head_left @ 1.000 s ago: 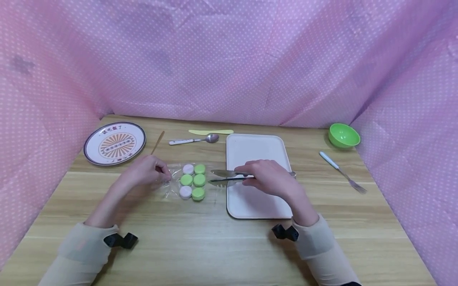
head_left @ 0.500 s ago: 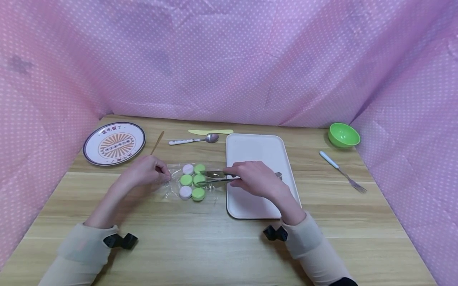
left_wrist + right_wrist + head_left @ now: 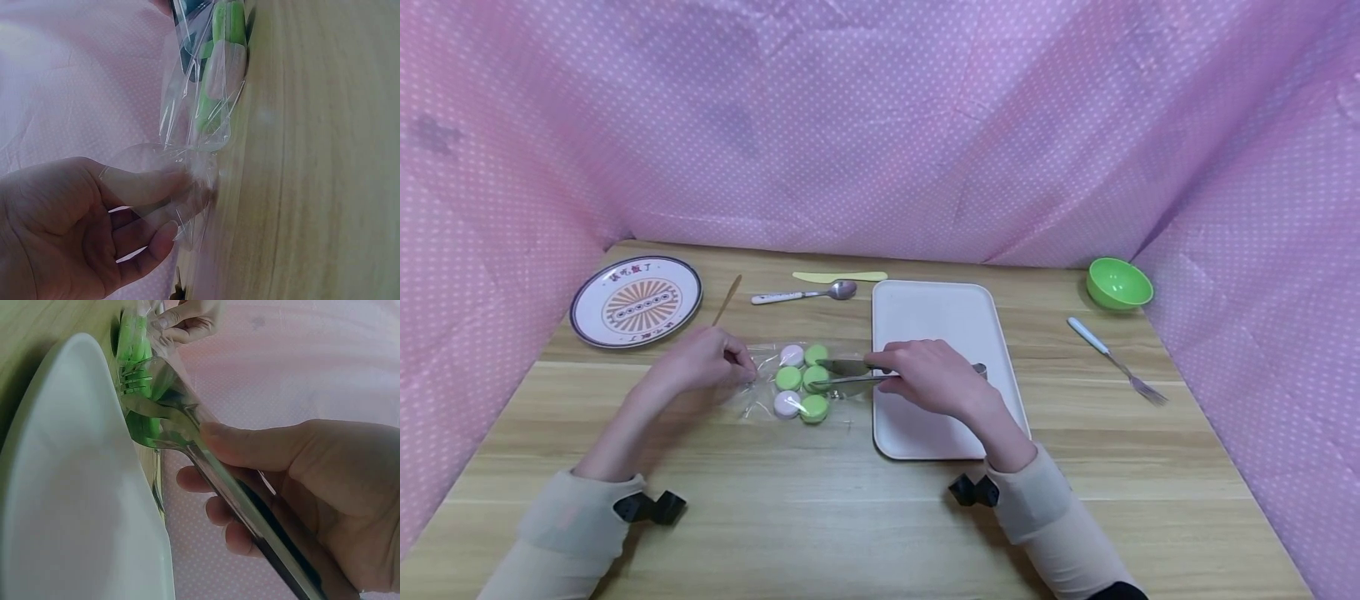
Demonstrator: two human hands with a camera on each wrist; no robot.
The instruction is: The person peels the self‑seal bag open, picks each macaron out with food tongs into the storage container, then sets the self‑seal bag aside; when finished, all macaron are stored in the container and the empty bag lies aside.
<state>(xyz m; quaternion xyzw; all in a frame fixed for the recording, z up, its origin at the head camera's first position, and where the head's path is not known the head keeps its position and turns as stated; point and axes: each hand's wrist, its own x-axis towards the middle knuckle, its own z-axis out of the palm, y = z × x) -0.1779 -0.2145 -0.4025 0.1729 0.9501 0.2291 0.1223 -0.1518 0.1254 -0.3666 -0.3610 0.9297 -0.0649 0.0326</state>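
Observation:
My left hand (image 3: 703, 360) pinches the left end of a clear plastic bag (image 3: 752, 406); the left wrist view shows the film bunched between thumb and fingers. In the bag lie several macarons, such as a green macaron (image 3: 814, 408) and a pale lilac macaron (image 3: 787, 405). My right hand (image 3: 931, 375), above the white tray, grips a pair of metal tongs (image 3: 222, 481) with thumb on one arm and fingers on the other. The spread tong tips reach left into the bag, around or over a green macaron in the middle row. Whether they touch it, I cannot tell.
A rectangular white tray (image 3: 934, 312) lies right of the bag. Behind are a spoon (image 3: 842, 290), a yellow knife (image 3: 840, 277) and a thin wooden stick (image 3: 727, 298). A patterned plate (image 3: 638, 300) lies far left; a green bowl (image 3: 1118, 283) and a fork (image 3: 1108, 354) are at right.
My right hand has moved left with the tongs, bringing the tips from the bag's right part over the macarons. The left hand stays at the bag's end.

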